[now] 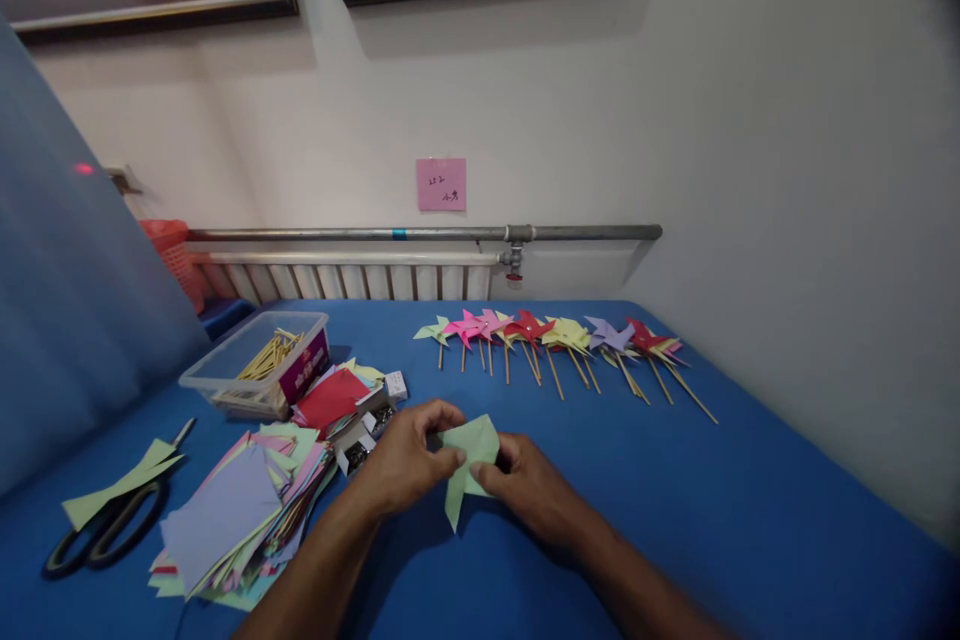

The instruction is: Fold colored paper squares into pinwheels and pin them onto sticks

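Observation:
A light green piece of paper (478, 439), cut and partly folded with pointed corners, is held up over the blue table between both hands. My left hand (420, 455) pinches its left side, thumb in front. My right hand (529, 485) grips the right side, its thumb pressed on the front face. One narrow point of the paper hangs downward between the thumbs. Just left of my left hand sit small open boxes of dark metal pins (360, 450). A stack of coloured paper sheets (232, 515) lies further left.
Finished paper pinwheels (529, 328) on sticks lie in a row at the back. A clear plastic box (259, 360) of wooden sticks stands at the left. Black-handled scissors (112, 535) lie partly under green paper strips (124, 482). A pipe (337, 234) runs along the wall.

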The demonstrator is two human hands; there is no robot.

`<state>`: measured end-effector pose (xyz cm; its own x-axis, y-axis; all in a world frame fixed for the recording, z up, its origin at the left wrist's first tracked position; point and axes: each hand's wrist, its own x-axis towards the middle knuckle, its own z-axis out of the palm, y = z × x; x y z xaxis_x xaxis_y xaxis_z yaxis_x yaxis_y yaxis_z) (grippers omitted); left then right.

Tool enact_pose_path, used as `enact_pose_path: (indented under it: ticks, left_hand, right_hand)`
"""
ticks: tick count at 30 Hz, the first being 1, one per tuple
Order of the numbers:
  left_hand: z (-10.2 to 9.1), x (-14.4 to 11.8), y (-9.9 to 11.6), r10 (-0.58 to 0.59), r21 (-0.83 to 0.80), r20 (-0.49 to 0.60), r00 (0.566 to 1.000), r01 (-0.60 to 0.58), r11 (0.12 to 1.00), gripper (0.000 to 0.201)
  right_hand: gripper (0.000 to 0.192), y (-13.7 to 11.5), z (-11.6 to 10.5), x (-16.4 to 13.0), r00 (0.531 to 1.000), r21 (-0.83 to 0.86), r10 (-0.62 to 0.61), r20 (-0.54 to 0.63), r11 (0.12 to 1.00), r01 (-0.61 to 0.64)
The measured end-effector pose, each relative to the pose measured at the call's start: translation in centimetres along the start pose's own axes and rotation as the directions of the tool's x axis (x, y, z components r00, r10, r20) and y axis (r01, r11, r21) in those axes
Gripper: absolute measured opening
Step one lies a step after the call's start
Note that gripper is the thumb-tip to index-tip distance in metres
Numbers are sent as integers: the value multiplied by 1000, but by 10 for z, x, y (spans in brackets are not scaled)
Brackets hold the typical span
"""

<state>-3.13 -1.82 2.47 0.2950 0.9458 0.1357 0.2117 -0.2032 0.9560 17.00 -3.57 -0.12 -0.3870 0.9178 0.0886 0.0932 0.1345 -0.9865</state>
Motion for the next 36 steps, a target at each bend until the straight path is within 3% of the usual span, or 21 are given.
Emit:
enact_pose_path:
  ticks: [5, 10, 13, 16, 20, 23, 30, 36]
  left_hand:
    - [2, -4, 4, 3, 153, 109, 994, -20, 988, 29]
    - [6, -5, 3, -23, 131, 137, 990, 5, 991, 28]
    - [8, -4, 3, -34, 73, 106, 994, 26, 997, 22]
    - [8, 0, 0, -68, -117, 61, 996, 74, 990, 19]
    - [8, 8, -8, -168, -401, -21, 986, 146, 904, 31]
    - [12, 12, -11, -215, -514, -105, 971, 132, 847, 36]
    - [29, 11, -6, -254, -573, -159, 954, 120, 811, 34]
    - [37, 10, -7, -269, -580, -221, 937, 96, 809, 37]
  right_hand:
    - [15, -2, 1, -3, 999, -63, -29, 28, 998, 31]
    - [14, -2, 4, -3, 997, -85, -52, 50, 995, 56]
    - [15, -2, 4, -2, 999, -56, -40, 37, 998, 42]
    - [23, -1, 1, -1, 999, 23, -23, -31, 999, 23]
    - [45, 2, 1, -2, 995, 273, 11, -102, 962, 17]
    - [56, 8, 10, -1, 993, 429, 22, -113, 903, 29]
    - [50, 32, 31, 9, 921, 373, 86, -381, 925, 68]
    - [51, 44, 30, 15, 891, 352, 110, -441, 934, 59]
